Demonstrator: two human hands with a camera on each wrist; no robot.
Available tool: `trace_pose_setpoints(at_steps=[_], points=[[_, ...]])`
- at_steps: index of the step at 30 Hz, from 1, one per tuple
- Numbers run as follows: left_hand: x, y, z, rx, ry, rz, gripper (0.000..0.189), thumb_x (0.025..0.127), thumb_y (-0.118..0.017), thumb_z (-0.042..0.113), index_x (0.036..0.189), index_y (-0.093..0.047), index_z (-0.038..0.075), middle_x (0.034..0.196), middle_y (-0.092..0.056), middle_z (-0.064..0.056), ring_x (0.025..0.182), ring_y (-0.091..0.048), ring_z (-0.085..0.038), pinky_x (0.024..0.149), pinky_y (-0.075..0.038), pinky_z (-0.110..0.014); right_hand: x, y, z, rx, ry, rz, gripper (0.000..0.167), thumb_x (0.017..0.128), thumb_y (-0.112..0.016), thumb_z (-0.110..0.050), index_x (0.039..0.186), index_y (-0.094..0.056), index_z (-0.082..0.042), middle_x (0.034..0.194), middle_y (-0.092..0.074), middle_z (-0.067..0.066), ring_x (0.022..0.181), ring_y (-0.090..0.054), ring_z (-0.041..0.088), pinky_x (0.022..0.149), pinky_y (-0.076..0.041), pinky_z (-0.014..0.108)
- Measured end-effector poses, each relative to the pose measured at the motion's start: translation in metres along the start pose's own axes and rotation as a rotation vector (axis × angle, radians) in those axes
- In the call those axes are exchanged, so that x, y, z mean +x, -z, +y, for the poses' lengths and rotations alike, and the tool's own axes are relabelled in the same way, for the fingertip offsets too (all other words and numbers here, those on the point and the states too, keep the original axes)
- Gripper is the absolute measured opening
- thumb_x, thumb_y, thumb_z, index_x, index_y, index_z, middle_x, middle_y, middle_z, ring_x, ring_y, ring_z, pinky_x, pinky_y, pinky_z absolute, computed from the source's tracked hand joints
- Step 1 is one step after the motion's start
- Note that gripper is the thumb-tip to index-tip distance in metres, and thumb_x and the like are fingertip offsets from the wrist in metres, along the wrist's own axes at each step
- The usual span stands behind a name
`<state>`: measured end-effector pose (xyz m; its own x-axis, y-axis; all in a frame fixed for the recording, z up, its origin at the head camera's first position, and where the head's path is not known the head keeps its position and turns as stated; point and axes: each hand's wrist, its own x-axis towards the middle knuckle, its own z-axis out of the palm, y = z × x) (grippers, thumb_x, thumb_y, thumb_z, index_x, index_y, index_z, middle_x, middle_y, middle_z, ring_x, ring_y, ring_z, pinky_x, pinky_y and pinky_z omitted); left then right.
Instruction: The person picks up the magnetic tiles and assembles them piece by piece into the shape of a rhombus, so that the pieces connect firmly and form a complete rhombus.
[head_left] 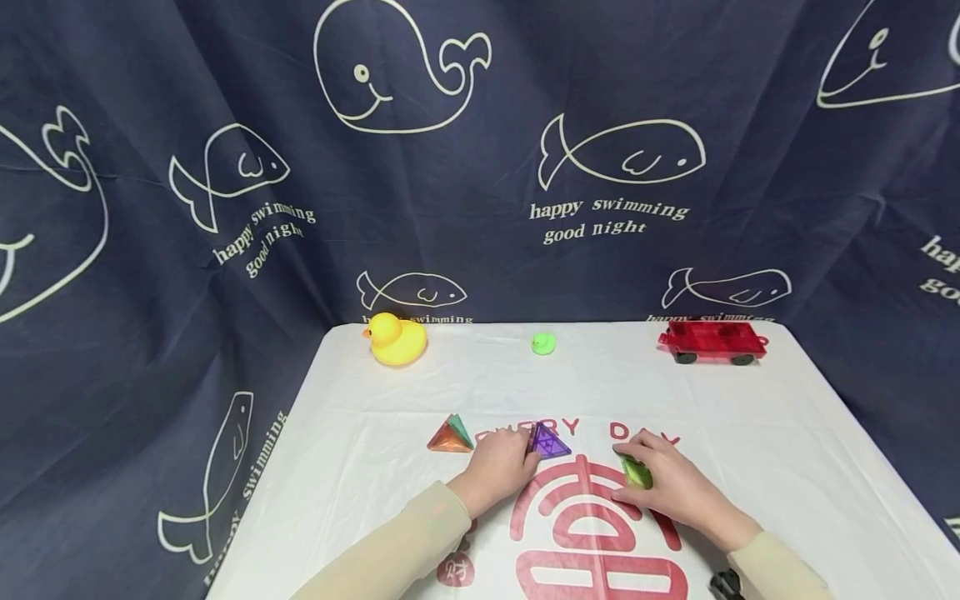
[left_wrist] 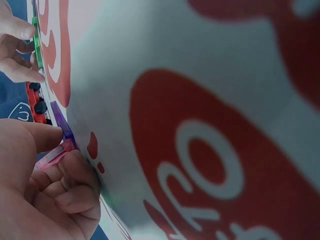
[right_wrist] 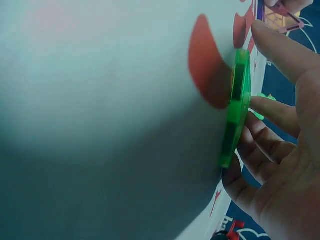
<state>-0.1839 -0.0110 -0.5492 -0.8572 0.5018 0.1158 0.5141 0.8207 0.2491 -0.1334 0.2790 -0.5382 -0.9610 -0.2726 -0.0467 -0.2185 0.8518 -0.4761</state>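
Note:
My left hand [head_left: 498,467] pinches a pink translucent magnetic tile [left_wrist: 55,154] between thumb and fingers, tilted up off the table. Beside its fingertips a purple triangular tile [head_left: 550,442] rests on the white tabletop; the left wrist view shows the purple tile [left_wrist: 62,122] at the thumb tip. My right hand [head_left: 667,475] holds a green translucent tile [head_left: 636,472], its fingers curled against it. In the right wrist view the green tile [right_wrist: 236,110] appears edge-on, close to the table, with the thumb apart from it. To the left hand's left sit orange and green triangular tiles [head_left: 450,437].
Along the table's back stand a yellow duck [head_left: 397,340], a small green duck [head_left: 543,343] and a red wheeled cart [head_left: 714,342]. A dark blue printed curtain [head_left: 510,233] hangs behind. A black object [head_left: 726,583] lies by the right sleeve.

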Motion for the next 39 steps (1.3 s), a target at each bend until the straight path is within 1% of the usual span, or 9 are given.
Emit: trace_pose_setpoints(at_steps=[2, 4, 6, 8, 11, 13, 19, 28, 39], points=[[0.000, -0.001, -0.001, -0.009, 0.002, -0.002, 0.024, 0.098, -0.070, 0.030, 0.094, -0.069, 0.006, 0.075, -0.067, -0.007, 0.075, -0.071, -0.027, 0.063, -0.054, -0.041, -0.003, 0.001, 0.002, 0.000, -0.007, -0.002, 0.078, 0.075, -0.090, -0.056, 0.130, -0.071, -0.006, 0.118, -0.060, 0.005, 0.106, -0.057, 0.024, 0.093, -0.053, 0.052], [0.000, -0.002, -0.002, -0.013, 0.001, 0.001, 0.024, 0.098, -0.070, 0.030, 0.094, -0.069, 0.007, 0.075, -0.067, -0.006, 0.075, -0.071, -0.027, 0.064, -0.054, -0.041, -0.007, 0.003, 0.004, -0.002, -0.013, 0.000, 0.077, 0.074, -0.090, -0.056, 0.130, -0.071, -0.006, 0.124, -0.060, 0.010, 0.114, -0.058, 0.032, 0.097, -0.051, 0.057], [-0.001, -0.003, -0.002, -0.013, -0.004, 0.006, 0.023, 0.098, -0.070, 0.030, 0.094, -0.069, 0.007, 0.074, -0.067, -0.006, 0.075, -0.071, -0.026, 0.064, -0.055, -0.041, -0.011, 0.004, 0.007, -0.006, -0.018, -0.004, 0.077, 0.074, -0.090, -0.057, 0.130, -0.071, -0.007, 0.125, -0.060, 0.011, 0.117, -0.058, 0.035, 0.097, -0.050, 0.059], [-0.001, -0.003, -0.002, -0.014, -0.010, 0.010, 0.023, 0.098, -0.071, 0.030, 0.093, -0.068, 0.008, 0.073, -0.066, -0.005, 0.074, -0.071, -0.026, 0.063, -0.055, -0.040, -0.014, 0.005, 0.009, -0.004, -0.013, -0.009, 0.077, 0.074, -0.089, -0.058, 0.129, -0.072, -0.007, 0.120, -0.061, 0.007, 0.113, -0.059, 0.031, 0.096, -0.051, 0.057], [-0.002, -0.003, -0.002, -0.009, -0.020, 0.010, 0.022, 0.099, -0.070, 0.030, 0.093, -0.068, 0.008, 0.073, -0.066, -0.004, 0.075, -0.071, -0.027, 0.064, -0.055, -0.041, -0.018, 0.008, 0.013, -0.012, -0.004, -0.022, 0.077, 0.074, -0.089, -0.059, 0.129, -0.072, -0.009, 0.112, -0.059, -0.002, 0.101, -0.055, 0.018, 0.090, -0.053, 0.048], [-0.003, -0.003, -0.002, -0.009, -0.025, 0.011, 0.022, 0.099, -0.070, 0.029, 0.093, -0.068, 0.008, 0.073, -0.066, -0.005, 0.077, -0.072, -0.027, 0.064, -0.056, -0.041, -0.020, 0.009, 0.015, -0.010, -0.007, -0.030, 0.075, 0.074, -0.090, -0.057, 0.129, -0.072, -0.009, 0.110, -0.059, -0.004, 0.099, -0.053, 0.016, 0.088, -0.052, 0.046], [-0.003, -0.002, -0.001, -0.004, -0.032, 0.011, 0.021, 0.099, -0.069, 0.028, 0.095, -0.068, 0.007, 0.076, -0.068, -0.006, 0.078, -0.072, -0.027, 0.065, -0.056, -0.041, -0.021, 0.010, 0.019, 0.000, -0.039, -0.044, 0.073, 0.075, -0.091, -0.051, 0.130, -0.071, -0.007, 0.114, -0.061, 0.000, 0.104, -0.057, 0.021, 0.092, -0.052, 0.053], [-0.002, -0.004, -0.002, -0.008, -0.027, 0.003, 0.021, 0.099, -0.069, 0.028, 0.093, -0.066, 0.007, 0.073, -0.066, -0.005, 0.073, -0.071, -0.026, 0.061, -0.055, -0.041, -0.021, 0.008, 0.020, 0.025, -0.052, -0.020, 0.070, 0.074, -0.092, -0.049, 0.127, -0.072, -0.008, 0.113, -0.062, -0.001, 0.100, -0.057, 0.018, 0.089, -0.052, 0.050], [-0.001, -0.004, -0.001, -0.011, -0.019, -0.010, 0.021, 0.100, -0.069, 0.028, 0.093, -0.065, 0.008, 0.072, -0.065, -0.003, 0.073, -0.070, -0.025, 0.061, -0.055, -0.040, -0.020, 0.005, 0.017, 0.054, -0.113, -0.002, 0.070, 0.075, -0.093, -0.045, 0.129, -0.068, -0.008, 0.116, -0.065, 0.003, 0.106, -0.061, 0.025, 0.094, -0.051, 0.056]])
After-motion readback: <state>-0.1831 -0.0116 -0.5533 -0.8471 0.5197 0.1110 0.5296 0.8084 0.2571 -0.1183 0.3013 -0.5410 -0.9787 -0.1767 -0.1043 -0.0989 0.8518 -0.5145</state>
